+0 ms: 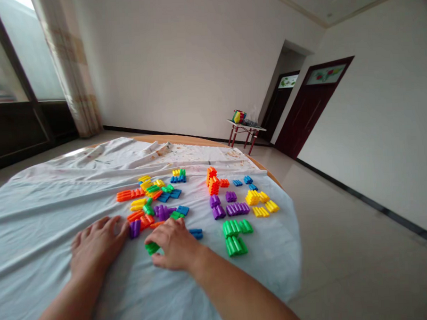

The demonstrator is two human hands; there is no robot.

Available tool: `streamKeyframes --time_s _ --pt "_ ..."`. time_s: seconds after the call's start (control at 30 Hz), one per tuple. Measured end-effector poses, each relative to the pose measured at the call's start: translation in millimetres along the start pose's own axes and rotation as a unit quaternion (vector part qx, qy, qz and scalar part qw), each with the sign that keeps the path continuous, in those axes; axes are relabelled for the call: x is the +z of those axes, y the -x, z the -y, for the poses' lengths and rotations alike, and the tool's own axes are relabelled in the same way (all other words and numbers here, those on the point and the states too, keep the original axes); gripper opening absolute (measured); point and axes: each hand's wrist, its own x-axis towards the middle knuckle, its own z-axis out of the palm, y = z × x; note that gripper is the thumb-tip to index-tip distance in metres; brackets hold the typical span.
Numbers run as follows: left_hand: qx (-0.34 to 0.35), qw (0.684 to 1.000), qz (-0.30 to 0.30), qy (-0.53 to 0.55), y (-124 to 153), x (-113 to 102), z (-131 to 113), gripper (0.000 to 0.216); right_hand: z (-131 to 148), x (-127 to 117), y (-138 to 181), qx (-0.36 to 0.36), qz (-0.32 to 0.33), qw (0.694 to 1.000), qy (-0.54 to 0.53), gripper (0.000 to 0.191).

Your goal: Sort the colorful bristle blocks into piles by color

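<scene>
My left hand lies on the cloth with its fingers loosely spread, holding nothing. Just right of its fingertips stands a purple plastic building block, close to an orange block. My right hand curves around a green building block, thumb on the near side and fingers on the far side; part of that block is hidden. Beyond both hands is a mixed pile with a purple block, a yellow block and a blue block. Another blue block shows behind my right wrist.
Right of the pile, blocks lie grouped by colour: green, purple, yellow, blue and stacked orange. A wrinkled cloth covers the round table. A small side table stands by the far wall.
</scene>
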Motion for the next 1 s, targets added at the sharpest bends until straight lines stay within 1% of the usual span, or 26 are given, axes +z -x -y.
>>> streamKeyframes --time_s 0.1,0.2,0.27,0.4,0.43,0.5,0.6,0.7,0.83,0.93,1.0 --pt "0.002 1.000 -0.009 0.000 0.3 1.5 1.6 0.071 7.8 6.6 14.3 -0.083 0.008 0.996 -0.021 0.030" --pt "0.000 1.000 -0.015 -0.007 1.7 3.8 1.8 0.068 13.7 16.0 27.5 -0.120 0.037 0.991 -0.035 0.031" --pt "-0.002 1.000 -0.020 -0.011 2.5 4.6 1.2 0.066 15.2 20.9 33.2 -0.115 0.037 0.991 -0.051 0.034" --pt "-0.001 0.999 -0.027 -0.016 4.2 2.4 -0.8 0.065 14.5 26.8 36.5 -0.061 -0.021 0.994 -0.085 0.048" --pt "0.000 1.000 -0.028 -0.015 4.6 1.4 -1.2 0.065 14.0 28.2 36.0 -0.048 -0.027 0.995 -0.084 0.050" --pt "0.002 1.000 -0.026 -0.013 5.1 -0.3 -1.5 0.065 12.3 31.1 34.1 -0.034 -0.021 0.996 -0.074 0.047" --pt "0.001 1.000 -0.022 -0.009 3.7 -0.4 0.0 0.066 8.8 32.1 31.1 -0.049 -0.017 0.996 -0.078 0.044" --pt "0.007 1.000 -0.017 -0.010 0.6 2.2 3.2 0.067 5.0 23.2 32.2 -0.058 -0.063 0.990 -0.112 0.051" --pt "0.006 1.000 -0.010 -0.022 -3.1 4.5 5.6 0.069 -4.4 -3.6 42.4 -0.029 -0.158 0.973 -0.167 0.054" --pt "0.000 0.999 0.005 -0.036 -3.4 2.7 4.1 0.069 -24.0 -27.9 53.1 -0.003 -0.196 0.963 -0.186 0.058" --pt "0.002 0.999 0.007 -0.042 -2.8 0.8 2.5 0.069 -46.5 -42.9 61.0 0.027 -0.212 0.961 -0.179 0.060"
